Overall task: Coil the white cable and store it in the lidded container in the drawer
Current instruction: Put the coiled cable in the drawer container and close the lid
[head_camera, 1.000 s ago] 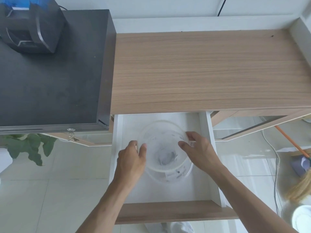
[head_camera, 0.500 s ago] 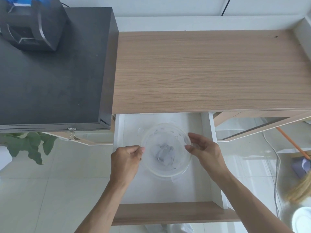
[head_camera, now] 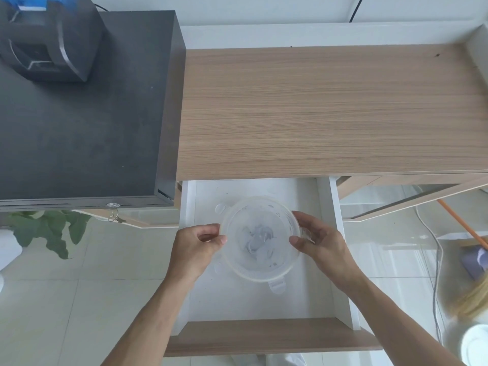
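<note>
A round, clear lidded container (head_camera: 260, 237) is seen inside the open white drawer (head_camera: 264, 299), which is pulled out from under a wooden desktop (head_camera: 330, 109). The container is gripped on opposite sides by two bare hands. The left hand (head_camera: 196, 247) is brought in from the lower left, its forearm angled up and to the right; the fingers are curled inward and the thumb and fingertips are pinched at the left edge of the lid. The right hand (head_camera: 320, 243) is extended from the lower right, its forearm angled up and to the left; the thumb is laid on the lid's top near the right rim, while the fingers are bent around the rim and a clasp tab there. Both hands are thus partly closed on the container, neither flattened nor fully fisted. Through the translucent lid a pale, bunched shape is visible at the middle of the container; it cannot be told for certain that this is the white cable. A clasp tab (head_camera: 276, 286) is seen projecting from the container's near edge, and another at its far left. The wooden drawer front (head_camera: 269, 336) is seen nearest the camera. A dark cabinet top (head_camera: 79, 122) is positioned to the left of the desktop.
</note>
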`<state>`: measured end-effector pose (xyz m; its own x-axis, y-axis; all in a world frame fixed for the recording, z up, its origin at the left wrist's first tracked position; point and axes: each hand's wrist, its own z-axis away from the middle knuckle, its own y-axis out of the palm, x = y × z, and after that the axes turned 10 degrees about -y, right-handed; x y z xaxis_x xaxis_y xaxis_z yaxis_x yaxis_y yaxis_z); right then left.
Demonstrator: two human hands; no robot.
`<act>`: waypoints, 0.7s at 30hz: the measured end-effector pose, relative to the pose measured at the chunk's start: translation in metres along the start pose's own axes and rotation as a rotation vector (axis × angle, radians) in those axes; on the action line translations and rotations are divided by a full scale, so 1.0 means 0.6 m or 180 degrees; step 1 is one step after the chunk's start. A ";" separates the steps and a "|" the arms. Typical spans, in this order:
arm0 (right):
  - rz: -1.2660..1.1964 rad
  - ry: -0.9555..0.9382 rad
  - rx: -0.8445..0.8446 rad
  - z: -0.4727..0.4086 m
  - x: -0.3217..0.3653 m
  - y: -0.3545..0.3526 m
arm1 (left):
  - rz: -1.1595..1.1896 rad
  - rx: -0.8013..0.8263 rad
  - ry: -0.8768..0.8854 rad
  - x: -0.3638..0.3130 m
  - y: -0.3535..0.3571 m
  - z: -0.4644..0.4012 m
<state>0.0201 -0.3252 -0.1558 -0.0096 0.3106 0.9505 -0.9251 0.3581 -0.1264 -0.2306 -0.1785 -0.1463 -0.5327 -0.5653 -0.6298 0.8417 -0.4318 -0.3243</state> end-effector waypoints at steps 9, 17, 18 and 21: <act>0.0643 -0.0012 0.0128 -0.009 -0.008 0.004 | -0.1097 -0.0278 0.0204 0.004 0.010 -0.005; 0.1788 0.0192 0.0210 -0.016 0.000 0.023 | -0.1820 -0.0048 -0.0149 -0.017 0.023 0.020; 0.1822 0.0231 0.0317 -0.015 -0.002 0.026 | -0.1688 -0.0001 -0.0294 -0.022 0.027 0.023; 0.1926 0.0295 0.0502 -0.012 -0.006 0.033 | -0.1676 0.0259 -0.0250 -0.031 0.028 0.027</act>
<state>0.0043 -0.3128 -0.1638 -0.5222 0.4950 0.6944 -0.8111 -0.0367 -0.5838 -0.2078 -0.1867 -0.1288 -0.8885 -0.3071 -0.3408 0.4508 -0.7224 -0.5244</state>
